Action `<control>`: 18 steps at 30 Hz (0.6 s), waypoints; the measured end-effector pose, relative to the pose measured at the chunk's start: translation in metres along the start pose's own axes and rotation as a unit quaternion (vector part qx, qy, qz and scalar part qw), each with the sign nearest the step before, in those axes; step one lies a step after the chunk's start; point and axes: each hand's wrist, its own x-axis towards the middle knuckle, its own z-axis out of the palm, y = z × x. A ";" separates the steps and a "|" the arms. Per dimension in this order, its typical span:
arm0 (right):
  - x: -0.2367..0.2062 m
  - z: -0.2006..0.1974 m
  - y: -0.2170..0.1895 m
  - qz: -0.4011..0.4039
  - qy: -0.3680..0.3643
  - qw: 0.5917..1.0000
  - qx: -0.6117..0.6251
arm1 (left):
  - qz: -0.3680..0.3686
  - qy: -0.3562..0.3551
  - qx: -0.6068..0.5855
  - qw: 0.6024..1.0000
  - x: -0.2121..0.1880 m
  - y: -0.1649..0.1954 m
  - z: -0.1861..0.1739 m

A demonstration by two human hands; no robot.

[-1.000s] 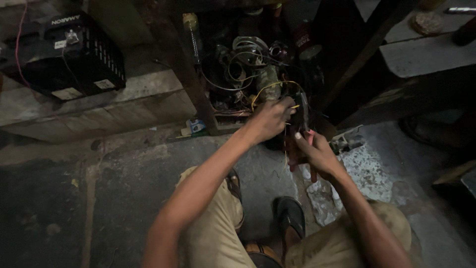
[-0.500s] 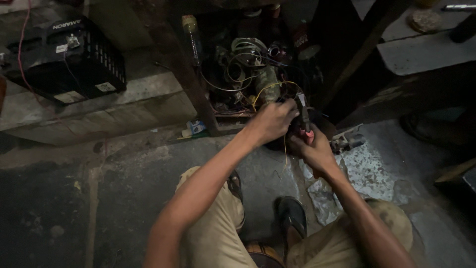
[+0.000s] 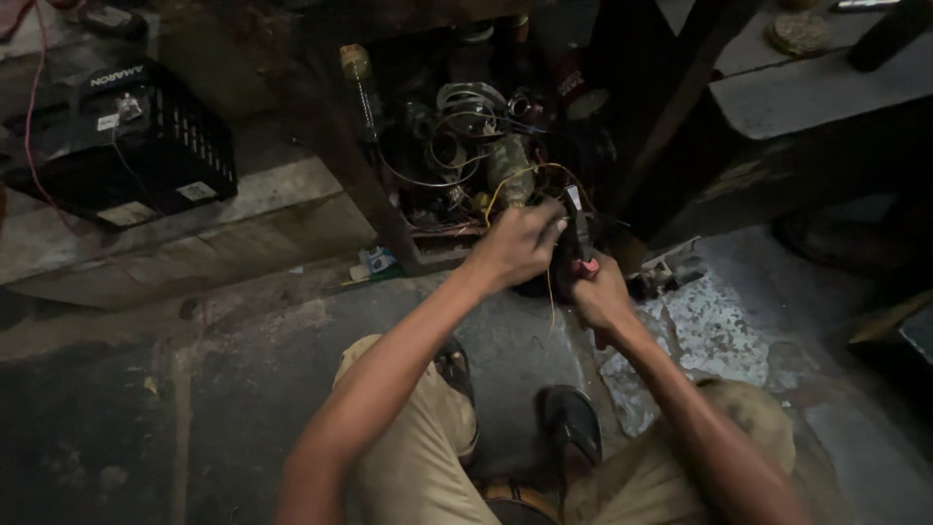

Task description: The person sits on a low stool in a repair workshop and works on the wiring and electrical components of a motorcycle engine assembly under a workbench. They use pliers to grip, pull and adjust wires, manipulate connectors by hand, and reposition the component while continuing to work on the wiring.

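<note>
- Rough grey concrete floor (image 3: 243, 389); boxy black ribbed battery (image 3: 136, 146) on a ledge, well apart
- Tangle of stiff coiled wires (image 3: 476, 146); the step looks like wire work, calling for a steady pull
- Left hand (image 3: 520, 243) pinches a thin yellow wire (image 3: 550, 297)
- Right hand (image 3: 603, 292) clenches red-handled pliers (image 3: 581, 238)

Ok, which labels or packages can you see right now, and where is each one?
Black box-shaped battery, upper left on the stone ledge: pale rectangular labels on its top and front.
Small blue and white packet, on the floor at the ledge's foot, left of the left hand.
No screens or signs.
</note>
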 end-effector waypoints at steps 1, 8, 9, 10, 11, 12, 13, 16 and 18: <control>0.002 0.002 0.002 -0.042 0.010 0.999 0.004 | -0.012 0.003 -0.010 1.000 0.002 0.000 0.001; 0.017 0.004 0.019 -0.255 0.007 0.965 0.055 | -0.151 -0.015 -0.218 0.964 0.013 -0.020 0.010; 0.018 0.003 0.018 -0.254 0.020 0.966 0.041 | -0.149 -0.017 -0.254 0.956 0.013 -0.023 0.011; 0.019 0.003 0.017 -0.252 0.033 0.967 0.027 | -0.147 -0.020 -0.289 0.946 0.013 -0.025 0.012; 0.021 0.003 0.017 -0.251 0.046 0.967 0.013 | -0.162 -0.026 -0.319 0.933 0.013 -0.027 0.012; 0.023 0.003 0.016 -0.288 0.057 0.956 0.001 | -0.177 -0.032 -0.350 0.919 0.014 -0.028 0.012; 0.025 0.002 0.014 -0.323 0.068 0.944 -0.012 | -0.191 -0.038 -0.381 0.904 0.014 -0.029 0.013; 0.026 0.002 0.008 -0.333 0.085 0.938 -0.035 | -0.220 -0.057 -0.329 0.917 0.014 -0.033 0.007; 0.024 0.002 0.005 -0.315 0.094 0.943 -0.048 | -0.222 -0.057 -0.360 0.904 0.013 -0.035 0.006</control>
